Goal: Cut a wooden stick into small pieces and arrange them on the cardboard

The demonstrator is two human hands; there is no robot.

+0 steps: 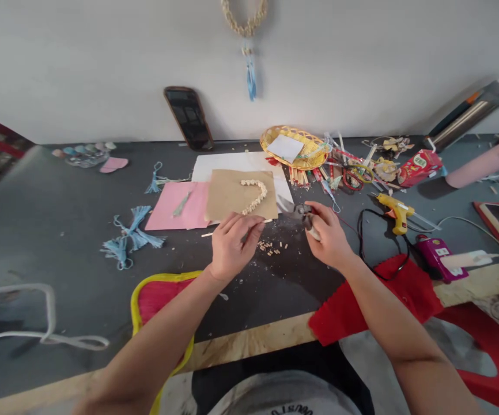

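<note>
Near the middle of the table, my left hand [233,245] is closed on a thin pale wooden stick [207,234], whose ends show on both sides of the fingers. My right hand [331,239] grips a pair of hand shears [302,213], their blurred blades pointing left, apart from the stick. Several short cut stick pieces [271,248] lie on the dark table below and between the hands. Behind my left hand, a curved row of small pale pieces [259,199] rests on a brown card [227,193].
Pink paper [167,204] and blue tassels [135,230] lie left. A phone [189,118] leans on the wall, where a beaded ring [245,26] hangs. A yellow basket [322,155] stands behind. To the right are a yellow glue gun [399,213], cables and a pink bottle [485,164].
</note>
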